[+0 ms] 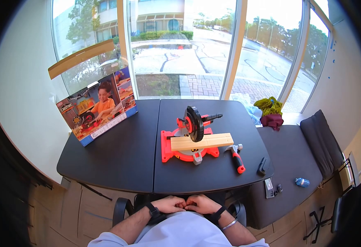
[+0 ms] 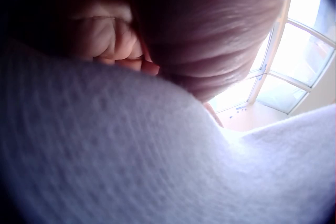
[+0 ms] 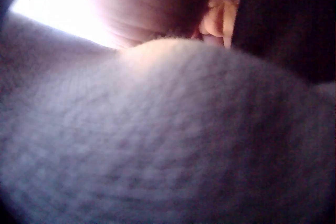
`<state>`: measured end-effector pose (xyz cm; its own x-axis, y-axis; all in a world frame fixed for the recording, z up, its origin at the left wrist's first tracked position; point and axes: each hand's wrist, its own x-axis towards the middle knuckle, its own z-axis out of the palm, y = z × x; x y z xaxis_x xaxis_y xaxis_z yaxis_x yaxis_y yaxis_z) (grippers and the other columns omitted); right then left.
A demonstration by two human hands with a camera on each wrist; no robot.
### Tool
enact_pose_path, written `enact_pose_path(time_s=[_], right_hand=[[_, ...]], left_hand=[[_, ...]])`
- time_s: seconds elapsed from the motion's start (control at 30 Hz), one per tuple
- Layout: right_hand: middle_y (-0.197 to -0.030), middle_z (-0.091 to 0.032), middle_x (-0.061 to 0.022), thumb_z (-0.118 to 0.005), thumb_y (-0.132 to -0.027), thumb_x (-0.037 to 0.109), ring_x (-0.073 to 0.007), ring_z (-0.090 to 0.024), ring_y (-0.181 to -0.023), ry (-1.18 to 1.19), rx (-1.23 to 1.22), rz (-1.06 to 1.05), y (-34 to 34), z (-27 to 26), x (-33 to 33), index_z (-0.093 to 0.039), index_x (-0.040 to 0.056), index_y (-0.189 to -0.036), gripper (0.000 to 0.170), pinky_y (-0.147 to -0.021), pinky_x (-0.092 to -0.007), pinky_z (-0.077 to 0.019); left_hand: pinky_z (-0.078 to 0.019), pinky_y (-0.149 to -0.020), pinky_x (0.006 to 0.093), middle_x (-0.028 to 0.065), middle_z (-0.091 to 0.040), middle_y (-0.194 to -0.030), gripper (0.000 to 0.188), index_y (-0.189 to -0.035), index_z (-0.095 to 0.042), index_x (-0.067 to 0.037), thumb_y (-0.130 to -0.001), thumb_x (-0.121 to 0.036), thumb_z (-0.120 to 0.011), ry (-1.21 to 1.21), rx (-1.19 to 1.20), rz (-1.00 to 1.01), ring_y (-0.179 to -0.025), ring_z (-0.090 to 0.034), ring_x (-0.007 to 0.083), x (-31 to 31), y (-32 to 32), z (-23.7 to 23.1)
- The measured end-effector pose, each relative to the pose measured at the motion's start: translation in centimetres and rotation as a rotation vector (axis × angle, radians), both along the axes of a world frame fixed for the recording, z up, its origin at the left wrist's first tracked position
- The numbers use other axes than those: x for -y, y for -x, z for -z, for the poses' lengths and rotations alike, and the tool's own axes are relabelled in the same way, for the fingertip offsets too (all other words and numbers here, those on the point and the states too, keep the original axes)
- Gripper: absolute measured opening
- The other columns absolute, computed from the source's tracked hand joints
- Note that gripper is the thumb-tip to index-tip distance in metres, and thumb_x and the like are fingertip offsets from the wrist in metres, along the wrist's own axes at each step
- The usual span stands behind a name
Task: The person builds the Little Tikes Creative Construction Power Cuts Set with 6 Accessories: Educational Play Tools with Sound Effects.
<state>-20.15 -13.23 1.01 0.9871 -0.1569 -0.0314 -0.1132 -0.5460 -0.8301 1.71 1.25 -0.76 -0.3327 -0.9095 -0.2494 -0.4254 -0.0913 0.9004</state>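
Both hands rest together at the lap, against the light shirt (image 1: 188, 230), below the table's near edge. The left hand (image 1: 169, 203) and the right hand (image 1: 202, 204) meet at the fingertips, loosely curled, with nothing seen in them. Cloth fills much of both wrist views, with curled fingers (image 2: 110, 40) partly showing above it. On the table ahead stands a red and black toy miter saw (image 1: 195, 123). A wooden plank (image 1: 219, 140) lies across its base under the blade. Just right of it lies a claw hammer (image 1: 237, 159) with a red and black handle.
A printed toy box (image 1: 96, 109) with its flap raised stands at the table's (image 1: 118, 164) back left. A small black object (image 1: 264, 166) lies near the right edge. On the dark couch (image 1: 287, 152) to the right are a blue bottle (image 1: 302, 182) and piled clothes (image 1: 269, 107).
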Motion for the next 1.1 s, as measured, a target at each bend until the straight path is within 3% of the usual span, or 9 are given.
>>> enact_pose_path(time_s=[0.63,0.83,1.1], right_hand=[[-0.095,-0.079,-0.0196,-0.082,-0.097,0.025,-0.039,-0.075,-0.087,0.049,0.028,0.021,0.39,0.65,-0.11,-0.078,0.0013,-0.104,0.025,-0.08,-0.0457,-0.0592],[-0.099,-0.079,-0.0182,-0.082,-0.099,0.024,-0.036,-0.076,-0.09,0.05,-0.034,0.029,0.39,0.44,-0.17,-0.08,0.0012,-0.108,0.025,-0.083,-0.0435,-0.0604],[-0.094,-0.079,-0.0198,-0.082,-0.097,0.025,-0.0382,-0.076,-0.086,0.026,0.011,0.047,0.48,0.72,-0.06,-0.079,0.0011,-0.104,0.025,-0.079,-0.0448,-0.0598]], left_hand=[[-0.0575,-0.08,0.0337,0.0056,-0.078,-0.098,0.032,-0.116,-0.073,-0.004,-0.105,-0.033,-0.078,0.038,0.041,0.0,-0.086,-0.071,0.0159,0.05,0.4,-0.42],[-0.0573,-0.079,0.0337,0.0057,-0.078,-0.098,0.032,-0.116,-0.073,-0.004,-0.105,-0.034,-0.078,0.022,0.068,-0.001,-0.086,-0.07,0.016,0.06,0.48,-0.48],[-0.0569,-0.079,0.0331,0.005,-0.077,-0.097,0.032,-0.115,-0.073,-0.004,-0.105,-0.034,-0.079,0.011,0.071,0.0,-0.085,-0.07,0.0154,0.12,0.62,-0.67]])
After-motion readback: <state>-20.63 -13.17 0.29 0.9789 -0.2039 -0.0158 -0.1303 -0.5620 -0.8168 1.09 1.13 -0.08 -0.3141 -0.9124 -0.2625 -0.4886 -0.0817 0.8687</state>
